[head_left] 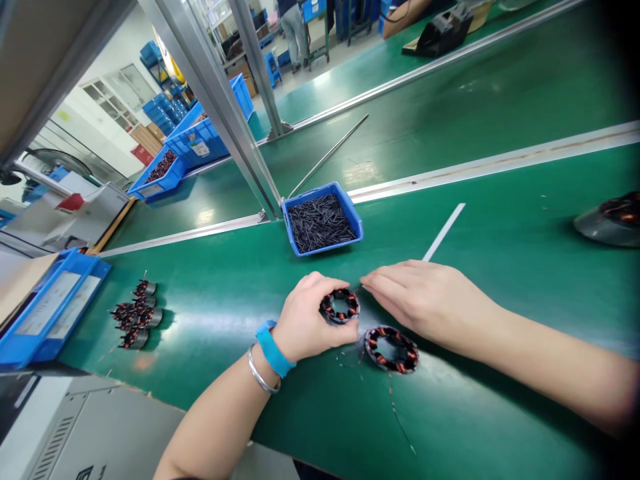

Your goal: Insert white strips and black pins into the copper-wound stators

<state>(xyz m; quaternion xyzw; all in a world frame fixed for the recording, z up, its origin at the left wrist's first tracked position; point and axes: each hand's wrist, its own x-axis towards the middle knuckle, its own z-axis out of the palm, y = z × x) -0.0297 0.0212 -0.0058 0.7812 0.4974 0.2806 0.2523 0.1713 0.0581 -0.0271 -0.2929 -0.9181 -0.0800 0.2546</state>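
My left hand (313,317), with a blue band and a silver bangle at the wrist, grips a ring-shaped wound coil core (327,308) between thumb and fingers. Just right of that ring, my right hand (420,293) has its fingertips pinched together at a thin dark wire or strand, too small to make out clearly. A second coil ring (371,347) lies on the green table below the gap between my hands, with a loose wire trailing toward the front edge.
A blue bin (359,233) of small dark sleeves stands beyond my hands. Several small coil cores (140,313) sit at left. A white strip (444,232) lies beyond my right hand. Metal posts (215,100) rise behind. Another coil part (607,220) is far right.
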